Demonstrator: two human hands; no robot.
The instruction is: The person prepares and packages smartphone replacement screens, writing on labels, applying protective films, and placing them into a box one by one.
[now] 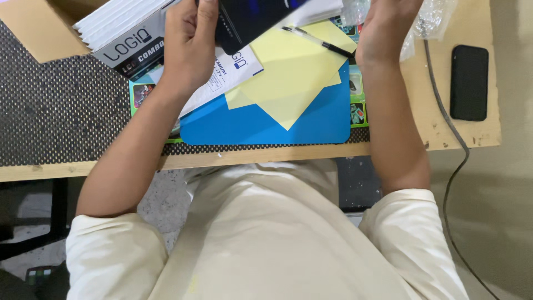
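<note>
A wooden workbench (311, 151) ran across the view, its left part covered by a dark perforated mat (61, 105). Below the person's fingers lay a blue rounded plastic sheet (266, 125), and on it pale yellow paper squares (294, 72). Left of the fingers sat a brown cardboard box (33, 28) holding a row of slim white cartons (119, 25). Far to the right of the fingers lay a black rectangular phone (469, 82), with a grey cable (444, 116) running past it.

The left hand (191, 41) was closed around the edge of a flat black glossy panel (250, 19), held above the papers. The right hand (386, 28) was raised beside clear crinkled plastic wrap (433, 16); its fingers were cut off by the frame, so I cannot tell their spread. A thin black pen (319, 41) lay between the hands.

Held by one edge only, the panel seemed liable to slip and strike the bench or pen.
</note>
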